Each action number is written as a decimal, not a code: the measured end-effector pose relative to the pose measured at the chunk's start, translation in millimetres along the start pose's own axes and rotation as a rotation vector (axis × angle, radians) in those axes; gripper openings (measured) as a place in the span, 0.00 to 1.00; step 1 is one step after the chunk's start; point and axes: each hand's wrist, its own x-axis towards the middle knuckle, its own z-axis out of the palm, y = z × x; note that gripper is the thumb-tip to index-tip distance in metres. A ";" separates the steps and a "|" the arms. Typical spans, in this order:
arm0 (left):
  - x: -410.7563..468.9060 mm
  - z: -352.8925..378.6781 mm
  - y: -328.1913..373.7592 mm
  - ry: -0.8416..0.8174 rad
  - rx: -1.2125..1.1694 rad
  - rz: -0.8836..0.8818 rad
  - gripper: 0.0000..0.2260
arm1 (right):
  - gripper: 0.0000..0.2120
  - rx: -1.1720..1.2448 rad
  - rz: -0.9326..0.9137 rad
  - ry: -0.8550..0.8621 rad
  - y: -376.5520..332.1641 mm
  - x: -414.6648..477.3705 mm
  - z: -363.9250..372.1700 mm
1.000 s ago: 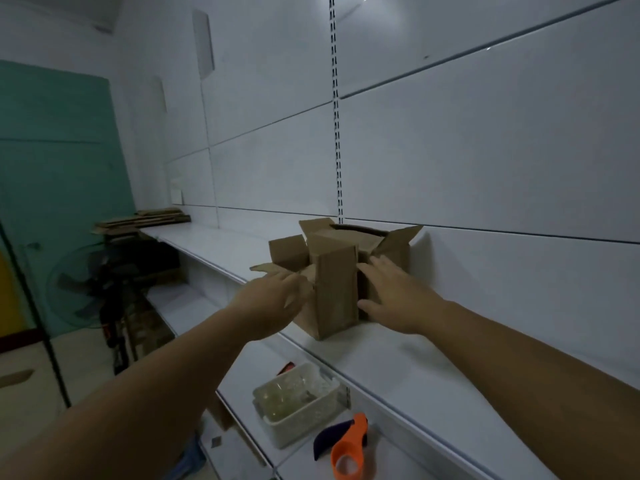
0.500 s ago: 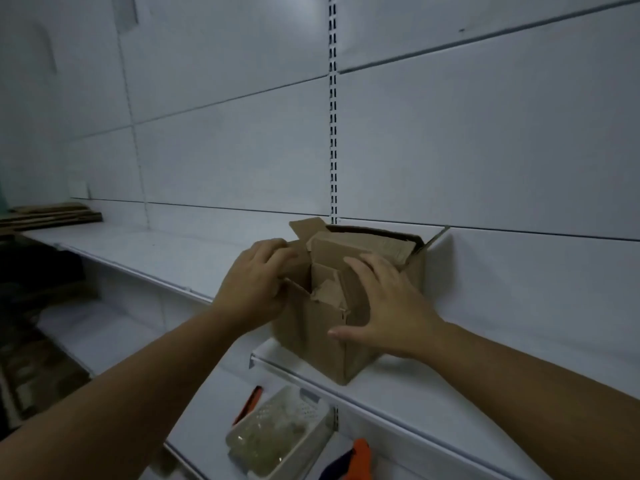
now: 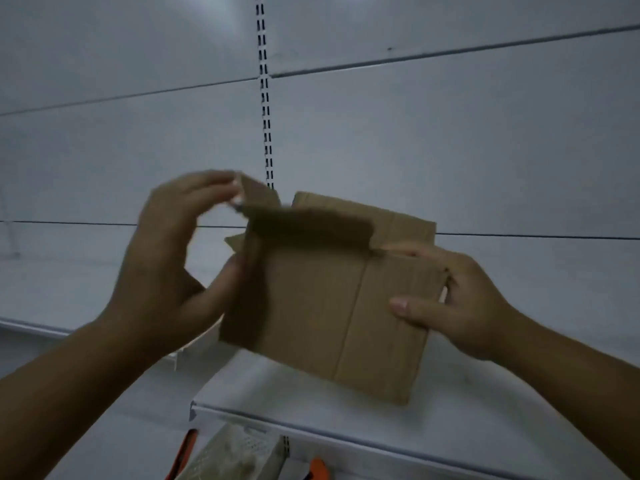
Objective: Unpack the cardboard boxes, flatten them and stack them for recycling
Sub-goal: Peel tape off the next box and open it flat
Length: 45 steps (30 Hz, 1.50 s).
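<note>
Held up above the white shelf (image 3: pixel 311 407), the cardboard box (image 3: pixel 329 299) is pinched at its 3 o'clock edge by the right hand (image 3: pixel 460 299) while the left hand (image 3: pixel 173 258) pinches a flap at 10 o'clock.

both forearms are bare up to the frame edge, with no sleeve, watch or ring showing on the left hand (image 3: pixel 166 268) or the right hand (image 3: pixel 464 299), whose short, unpainted thumbnail faces the camera.
</note>
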 end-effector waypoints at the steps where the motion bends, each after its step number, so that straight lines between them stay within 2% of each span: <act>1: 6.4 4.3 7.4 0.072 -0.079 -0.039 0.22 | 0.15 0.127 0.025 0.063 -2.4 0.8 -20.1; 3: 17.9 22.6 23.0 0.111 -0.269 -0.168 0.25 | 0.11 0.340 0.117 0.195 1.5 1.6 -58.7; 4: 23.9 35.8 30.5 0.084 -0.354 -0.223 0.26 | 0.13 0.437 0.206 0.231 6.0 0.3 -74.0; 6: 37.8 67.0 44.1 -0.063 -0.525 -0.357 0.28 | 0.18 0.613 0.378 0.248 16.0 -6.9 -94.0; 8: 54.4 101.8 57.2 -0.232 -0.747 -0.530 0.30 | 0.19 0.716 0.538 0.263 29.3 -20.1 -105.2; 9: 62.1 119.1 63.0 -0.264 -0.807 -0.581 0.29 | 0.19 0.743 0.621 0.290 36.6 -27.8 -110.8; 11: 75.0 149.3 76.1 -0.215 -0.789 -0.591 0.22 | 0.18 0.807 0.767 0.310 52.8 -45.0 -124.5; 14: 86.2 184.2 97.7 -0.172 -0.864 -0.579 0.14 | 0.22 0.924 0.856 0.179 72.7 -72.7 -139.9; 16: 89.9 203.3 106.4 -0.142 -0.934 -0.663 0.11 | 0.27 0.916 0.883 0.089 80.8 -87.1 -146.0; 18: 92.8 216.9 106.5 -0.169 -0.921 -0.770 0.10 | 0.37 0.788 1.001 0.040 83.6 -97.1 -155.1; 20: 91.8 227.7 98.5 -0.308 -0.865 -0.836 0.09 | 0.42 0.478 1.145 -0.011 79.7 -105.4 -166.3; 22: 87.3 237.8 89.4 -0.487 -0.803 -0.871 0.11 | 0.39 0.006 1.084 -0.021 80.1 -118.5 -176.5; 23: 84.1 244.1 86.1 -0.558 -0.781 -0.889 0.12 | 0.37 -0.201 0.962 0.061 83.3 -120.2 -180.7; 24: 81.4 250.9 84.8 -0.612 -0.770 -0.916 0.12 | 0.35 -0.289 0.777 0.156 85.2 -122.8 -183.1; 26: 77.7 264.2 85.5 -0.663 -0.788 -0.982 0.14 | 0.27 -0.218 0.459 0.218 77.9 -123.2 -182.6; 28: 75.3 276.6 86.7 -0.667 -0.822 -1.041 0.18 | 0.27 -0.281 0.289 0.024 73.0 -121.3 -179.5; 30: 72.7 286.7 88.6 -0.731 -0.795 -1.071 0.19 | 0.37 -0.473 0.163 -0.175 78.1 -118.9 -174.9; 32: 67.8 295.4 93.4 -0.873 -0.728 -1.066 0.21 | 0.44 -0.607 0.114 -0.265 88.3 -118.3 -172.1; 34: 62.2 303.7 98.5 -0.922 -0.693 -1.067 0.22 | 0.46 -0.618 0.138 -0.319 98.3 -122.0 -168.8; 39: 52.9 312.6 106.9 -0.748 -0.687 -1.125 0.10 | 0.44 -0.592 0.098 -0.310 115.2 -130.7 -162.6; 42: 49.3 313.8 121.0 -0.542 -0.690 -1.158 0.11 | 0.38 -0.585 0.098 -0.245 117.2 -131.2 -156.6; 45: 42.1 311.5 137.7 -0.353 -0.540 -0.984 0.15 | 0.35 -0.591 0.079 -0.194 115.2 -132.3 -151.4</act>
